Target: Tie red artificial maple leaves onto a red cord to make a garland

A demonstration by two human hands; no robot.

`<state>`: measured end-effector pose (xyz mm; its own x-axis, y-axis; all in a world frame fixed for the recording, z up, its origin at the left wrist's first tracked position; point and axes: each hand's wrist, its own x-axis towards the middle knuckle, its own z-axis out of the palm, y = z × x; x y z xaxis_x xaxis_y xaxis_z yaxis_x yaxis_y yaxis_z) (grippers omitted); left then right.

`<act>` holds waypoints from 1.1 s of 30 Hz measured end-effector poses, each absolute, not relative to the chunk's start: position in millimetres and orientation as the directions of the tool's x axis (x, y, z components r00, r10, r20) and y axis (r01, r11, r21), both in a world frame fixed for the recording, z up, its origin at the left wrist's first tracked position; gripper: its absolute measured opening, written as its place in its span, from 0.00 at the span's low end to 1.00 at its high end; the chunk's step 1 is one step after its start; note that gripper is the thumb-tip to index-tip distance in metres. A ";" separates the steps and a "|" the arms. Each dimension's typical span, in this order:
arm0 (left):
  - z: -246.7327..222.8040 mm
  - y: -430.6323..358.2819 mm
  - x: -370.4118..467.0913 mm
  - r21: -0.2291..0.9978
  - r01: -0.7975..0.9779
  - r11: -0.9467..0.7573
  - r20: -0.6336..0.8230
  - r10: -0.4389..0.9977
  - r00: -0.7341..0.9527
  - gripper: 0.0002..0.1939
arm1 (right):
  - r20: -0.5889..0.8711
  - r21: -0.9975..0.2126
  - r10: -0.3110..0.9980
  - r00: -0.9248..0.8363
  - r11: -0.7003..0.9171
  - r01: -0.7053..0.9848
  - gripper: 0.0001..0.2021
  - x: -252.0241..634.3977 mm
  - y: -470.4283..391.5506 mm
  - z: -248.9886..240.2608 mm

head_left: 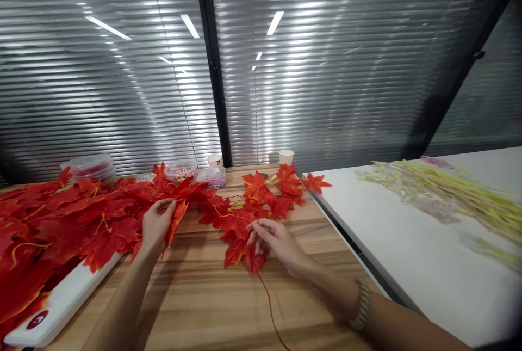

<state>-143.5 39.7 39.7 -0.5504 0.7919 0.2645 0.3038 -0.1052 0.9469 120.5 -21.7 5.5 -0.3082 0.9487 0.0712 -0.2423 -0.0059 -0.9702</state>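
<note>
Red artificial maple leaves with yellow veins are heaped over the left of the wooden table. My left hand is closed on a red leaf at the right edge of this heap, thumb and fingers pinched together. A smaller cluster of red leaves lies at the middle of the table. Over its near part is my right hand, fingers curled and tips pressed together on something too small to make out. A thin red cord runs from beneath that hand to the near edge.
A white bar-shaped object lies partly under the left heap. Clear tubs of beads and paper cups stand along the back. On the white table at right are yellow-green stems. Windows with blinds rise behind.
</note>
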 end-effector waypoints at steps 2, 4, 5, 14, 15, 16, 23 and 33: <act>37.1 41.3 -145.0 0.946 0.301 -0.118 0.271 0.798 -0.539 0.13 | 0.068 -0.971 0.948 -0.311 -0.009 -0.240 0.18 120.1 -21.9 5.7; 34.6 43.1 -146.7 0.946 0.295 -0.131 0.276 0.805 -0.525 0.15 | 0.061 -0.973 0.947 -0.315 -0.015 -0.231 0.18 119.7 -22.0 6.0; 33.5 43.9 -147.4 0.946 0.293 -0.139 0.279 0.808 -0.519 0.16 | 0.058 -0.974 0.946 -0.318 -0.016 -0.226 0.18 119.5 -22.2 6.2; 35.7 41.7 -144.6 0.931 0.325 -0.166 0.312 0.824 -0.474 0.16 | 0.036 -0.979 0.942 -0.332 -0.033 -0.199 0.19 118.8 -25.4 9.5; 36.6 40.9 -143.7 0.930 0.326 -0.168 0.314 0.823 -0.472 0.16 | 0.035 -0.980 0.941 -0.336 -0.033 -0.196 0.19 118.7 -25.6 9.6; 37.3 40.4 -142.8 0.930 0.326 -0.172 0.317 0.823 -0.471 0.15 | 0.037 -0.980 0.940 -0.338 -0.032 -0.195 0.19 118.6 -25.8 9.7; 37.4 40.5 -141.4 0.928 0.333 -0.166 0.314 0.830 -0.461 0.15 | 0.047 -0.981 0.936 -0.348 -0.023 -0.194 0.18 118.2 -25.7 7.7; 35.9 40.6 -142.1 0.926 0.341 -0.162 0.311 0.840 -0.445 0.15 | 0.052 -0.981 0.930 -0.364 -0.021 -0.194 0.19 118.0 -25.1 5.3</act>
